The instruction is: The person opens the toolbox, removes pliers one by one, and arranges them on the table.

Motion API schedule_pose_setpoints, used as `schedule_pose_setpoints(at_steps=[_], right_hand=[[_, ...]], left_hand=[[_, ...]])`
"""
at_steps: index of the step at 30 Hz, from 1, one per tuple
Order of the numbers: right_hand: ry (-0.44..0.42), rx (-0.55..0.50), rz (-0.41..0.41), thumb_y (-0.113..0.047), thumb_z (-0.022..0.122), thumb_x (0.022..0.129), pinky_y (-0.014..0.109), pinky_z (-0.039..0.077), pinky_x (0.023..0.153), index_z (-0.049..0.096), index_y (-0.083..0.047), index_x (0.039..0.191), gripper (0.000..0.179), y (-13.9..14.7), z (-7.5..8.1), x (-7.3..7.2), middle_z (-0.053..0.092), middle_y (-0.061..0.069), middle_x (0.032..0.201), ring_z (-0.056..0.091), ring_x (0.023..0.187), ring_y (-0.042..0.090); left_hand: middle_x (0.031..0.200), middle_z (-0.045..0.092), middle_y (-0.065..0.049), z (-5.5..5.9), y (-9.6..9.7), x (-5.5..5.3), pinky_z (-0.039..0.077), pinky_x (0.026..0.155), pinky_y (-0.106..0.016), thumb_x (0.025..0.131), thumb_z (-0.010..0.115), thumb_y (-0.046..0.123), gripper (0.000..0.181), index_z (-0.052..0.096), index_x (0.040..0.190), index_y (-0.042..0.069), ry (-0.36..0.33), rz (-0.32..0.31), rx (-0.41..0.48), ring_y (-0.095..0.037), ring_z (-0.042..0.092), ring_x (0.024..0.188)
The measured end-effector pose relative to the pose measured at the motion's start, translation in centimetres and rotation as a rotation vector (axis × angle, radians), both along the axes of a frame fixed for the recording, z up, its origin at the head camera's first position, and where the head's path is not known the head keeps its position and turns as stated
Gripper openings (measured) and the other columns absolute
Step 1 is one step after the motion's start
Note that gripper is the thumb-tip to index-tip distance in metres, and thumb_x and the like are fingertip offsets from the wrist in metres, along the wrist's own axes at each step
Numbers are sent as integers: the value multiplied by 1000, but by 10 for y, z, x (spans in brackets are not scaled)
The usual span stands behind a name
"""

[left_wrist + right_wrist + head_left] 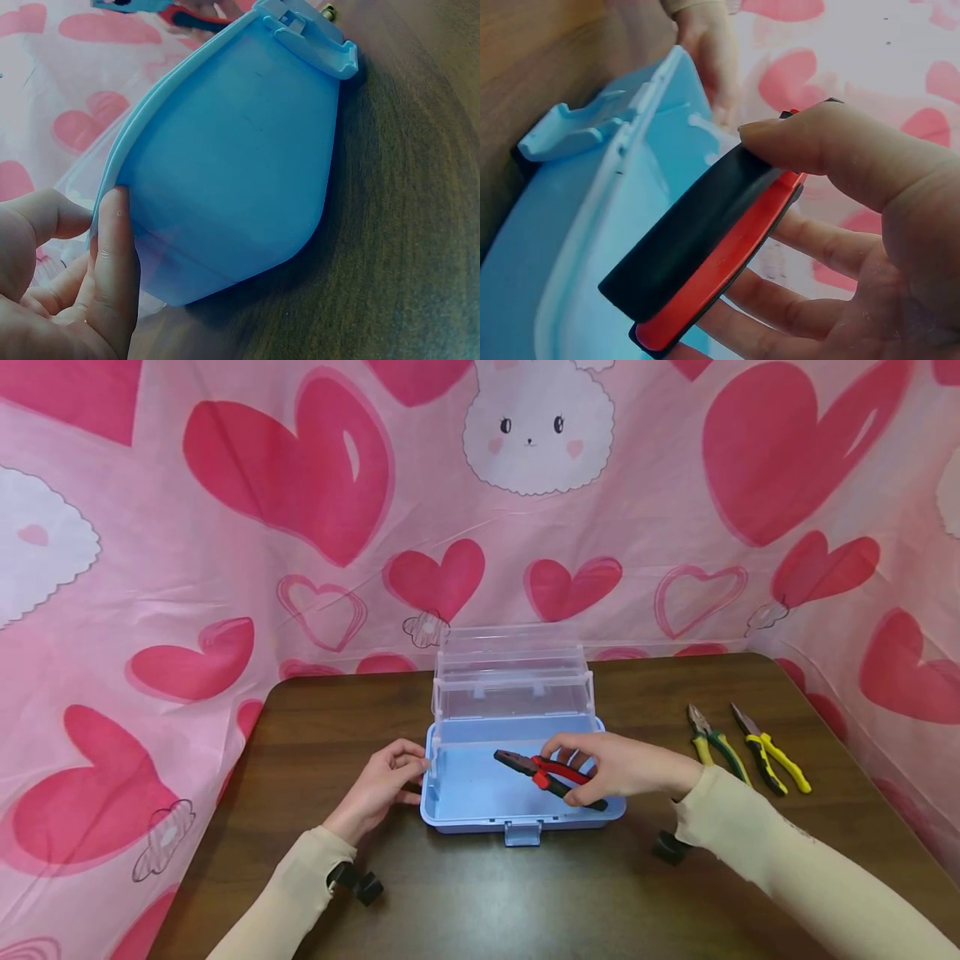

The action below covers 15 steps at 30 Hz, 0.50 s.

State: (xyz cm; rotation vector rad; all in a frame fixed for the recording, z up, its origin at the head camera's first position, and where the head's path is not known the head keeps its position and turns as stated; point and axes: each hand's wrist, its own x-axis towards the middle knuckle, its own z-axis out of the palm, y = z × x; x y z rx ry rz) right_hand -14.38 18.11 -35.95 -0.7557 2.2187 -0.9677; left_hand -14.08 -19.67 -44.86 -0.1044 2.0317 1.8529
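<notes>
A light blue toolbox (465, 793) stands on the table with its clear lid and trays (517, 681) folded up at the back. My left hand (381, 787) pinches the rim at the box's left end, thumb and forefinger on either side of it in the left wrist view. Over the open box, my right hand (618, 766) holds red-and-black pliers (551, 772) by the handles, dark jaws pointing left. In the right wrist view the thumb lies on the black handle grip (705, 225) and the other fingers are behind. The blue latch (522, 833) hangs down at the front.
To the right on the brown table (465, 902) lie green-and-yellow handled pliers (717, 745) and yellow-and-black long-nose pliers (768, 750). A pink curtain (525, 527) with hearts hangs right behind the table.
</notes>
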Motion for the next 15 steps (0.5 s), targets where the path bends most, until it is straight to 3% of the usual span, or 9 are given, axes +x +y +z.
schedule_pose_setpoints(at_steps=[7,15], right_hand=[[34,-6,-71,-24,84,86,39,58,73,55,-16,132,55,23,14,5,64,11,115,68,89,25],[150,-1,-197,-24,84,87,36,58,76,54,-11,131,55,44,18,18,66,11,116,67,95,22]], left_hand=[[105,75,-12,0,-1,-1,65,72,-35,102,66,14,28,56,124,-1,-1,1,-1,-23,66,86],[103,75,-11,1,0,-1,65,72,-36,102,66,13,28,56,124,-1,-2,-2,1,-24,66,87]])
